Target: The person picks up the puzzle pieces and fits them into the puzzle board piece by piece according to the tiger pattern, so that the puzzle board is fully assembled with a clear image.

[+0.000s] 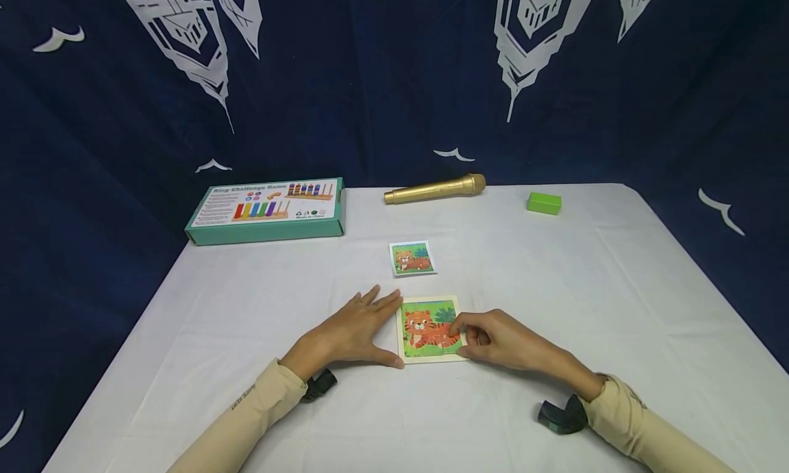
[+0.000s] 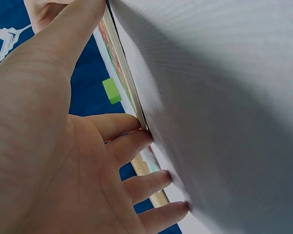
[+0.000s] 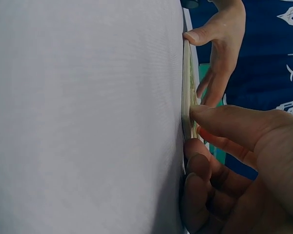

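A square jigsaw puzzle board (image 1: 425,315) with a tiger picture in a pale frame lies flat on the white table. My left hand (image 1: 357,328) rests at its left edge, fingers spread and thumb near the lower left corner. In the left wrist view, the left fingers (image 2: 146,187) are extended beside the board's edge. At the lower right, my right hand (image 1: 502,339) pinches a puzzle piece (image 1: 452,348) between thumb and index finger, its other fingers curled. The piece lies in or on the frame; its seating is hidden. Beyond the board lies a small matching tiger card (image 1: 413,259).
A green-edged Ring Challenge Game box (image 1: 268,209) sits at the back left of the white table (image 1: 616,295). A gold microphone (image 1: 434,189) lies at the back middle, with a green block (image 1: 544,203) to its right. A dark blue patterned curtain (image 1: 370,83) hangs behind.
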Action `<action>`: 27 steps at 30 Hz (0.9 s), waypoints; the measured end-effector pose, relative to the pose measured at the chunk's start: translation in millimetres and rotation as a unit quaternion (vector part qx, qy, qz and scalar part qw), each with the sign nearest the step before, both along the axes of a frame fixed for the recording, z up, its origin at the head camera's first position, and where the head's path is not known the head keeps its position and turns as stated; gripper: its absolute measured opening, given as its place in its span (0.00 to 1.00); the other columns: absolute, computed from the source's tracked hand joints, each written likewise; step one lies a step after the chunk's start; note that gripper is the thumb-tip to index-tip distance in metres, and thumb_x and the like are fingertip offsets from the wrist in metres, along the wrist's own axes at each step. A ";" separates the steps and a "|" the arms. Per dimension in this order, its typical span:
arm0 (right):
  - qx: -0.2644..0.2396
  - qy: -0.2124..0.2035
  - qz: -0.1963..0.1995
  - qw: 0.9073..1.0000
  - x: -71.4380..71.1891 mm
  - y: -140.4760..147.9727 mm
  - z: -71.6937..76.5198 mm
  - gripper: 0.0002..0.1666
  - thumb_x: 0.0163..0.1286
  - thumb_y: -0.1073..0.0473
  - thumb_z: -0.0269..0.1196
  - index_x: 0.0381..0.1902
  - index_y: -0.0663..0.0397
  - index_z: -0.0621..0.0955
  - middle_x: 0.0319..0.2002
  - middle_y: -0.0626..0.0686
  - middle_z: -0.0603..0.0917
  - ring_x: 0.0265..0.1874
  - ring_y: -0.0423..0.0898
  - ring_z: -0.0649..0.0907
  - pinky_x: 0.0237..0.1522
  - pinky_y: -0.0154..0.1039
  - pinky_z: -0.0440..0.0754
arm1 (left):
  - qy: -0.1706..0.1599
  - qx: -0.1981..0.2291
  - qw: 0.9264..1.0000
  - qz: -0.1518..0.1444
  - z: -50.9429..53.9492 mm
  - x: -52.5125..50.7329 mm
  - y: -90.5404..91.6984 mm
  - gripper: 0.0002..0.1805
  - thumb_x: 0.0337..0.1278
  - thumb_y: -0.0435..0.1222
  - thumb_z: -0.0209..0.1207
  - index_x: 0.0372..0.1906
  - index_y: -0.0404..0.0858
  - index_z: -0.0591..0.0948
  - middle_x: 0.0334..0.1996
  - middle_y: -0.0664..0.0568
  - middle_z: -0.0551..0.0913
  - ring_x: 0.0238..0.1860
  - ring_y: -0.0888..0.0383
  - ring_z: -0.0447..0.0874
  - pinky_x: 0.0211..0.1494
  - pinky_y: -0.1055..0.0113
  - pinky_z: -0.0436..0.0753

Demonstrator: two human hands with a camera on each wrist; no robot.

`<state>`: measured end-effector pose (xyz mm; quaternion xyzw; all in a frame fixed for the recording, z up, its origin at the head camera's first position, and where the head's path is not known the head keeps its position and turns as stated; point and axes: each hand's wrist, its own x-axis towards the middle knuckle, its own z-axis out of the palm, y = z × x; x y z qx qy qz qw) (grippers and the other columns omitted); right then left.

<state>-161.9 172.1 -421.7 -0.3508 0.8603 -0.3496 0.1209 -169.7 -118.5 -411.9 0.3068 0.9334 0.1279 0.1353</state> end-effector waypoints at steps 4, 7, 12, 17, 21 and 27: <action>0.004 -0.004 -0.004 1.000 0.1 -0.1 0.1 0.12 0.62 0.61 0.67 0.43 0.48 0.81 0.23 0.39 0.74 0.19 0.31 0.70 0.23 0.26 0.69 | 0.003 0.001 1.000 0.000 -0.6 0.2 -0.1 0.61 0.37 0.69 0.64 0.75 0.41 0.56 0.75 0.53 0.53 0.76 0.44 0.42 0.74 0.44 0.50; 0.005 -0.003 -0.005 1.000 0.3 -0.5 0.3 0.14 0.62 0.63 0.67 0.46 0.49 0.80 0.23 0.39 0.74 0.19 0.31 0.70 0.23 0.26 0.69 | 0.004 0.002 1.000 0.000 -0.9 0.1 -0.2 0.61 0.36 0.70 0.63 0.75 0.41 0.57 0.75 0.53 0.53 0.76 0.44 0.42 0.74 0.44 0.50; 0.003 -0.002 -0.004 1.000 0.8 -0.8 0.7 0.15 0.61 0.63 0.67 0.47 0.50 0.81 0.23 0.39 0.74 0.19 0.31 0.69 0.22 0.26 0.68 | 0.002 0.003 1.000 0.002 -0.4 0.1 0.2 0.62 0.36 0.70 0.63 0.75 0.42 0.56 0.75 0.53 0.53 0.76 0.44 0.42 0.74 0.45 0.50; 0.001 0.000 -0.003 1.000 1.2 -0.9 0.9 0.16 0.60 0.63 0.67 0.47 0.50 0.80 0.23 0.39 0.73 0.19 0.31 0.69 0.22 0.26 0.68 | 0.002 0.002 1.000 0.002 0.1 0.3 0.4 0.62 0.36 0.69 0.64 0.75 0.41 0.56 0.75 0.53 0.53 0.76 0.44 0.42 0.74 0.45 0.50; 0.003 0.004 -0.007 1.000 1.1 -1.2 0.5 0.19 0.60 0.63 0.67 0.50 0.50 0.80 0.23 0.39 0.74 0.19 0.31 0.69 0.22 0.26 0.68 | 0.001 0.003 1.000 0.002 0.5 0.5 0.3 0.62 0.36 0.69 0.64 0.75 0.41 0.56 0.75 0.53 0.53 0.76 0.44 0.42 0.74 0.45 0.50; 0.004 0.003 -0.007 1.000 0.5 -1.5 -0.4 0.14 0.60 0.62 0.68 0.45 0.50 0.81 0.23 0.39 0.74 0.19 0.31 0.69 0.22 0.26 0.68 | 0.001 0.000 1.000 0.000 0.6 0.4 0.3 0.62 0.37 0.69 0.64 0.75 0.41 0.56 0.75 0.53 0.52 0.76 0.44 0.42 0.74 0.45 0.50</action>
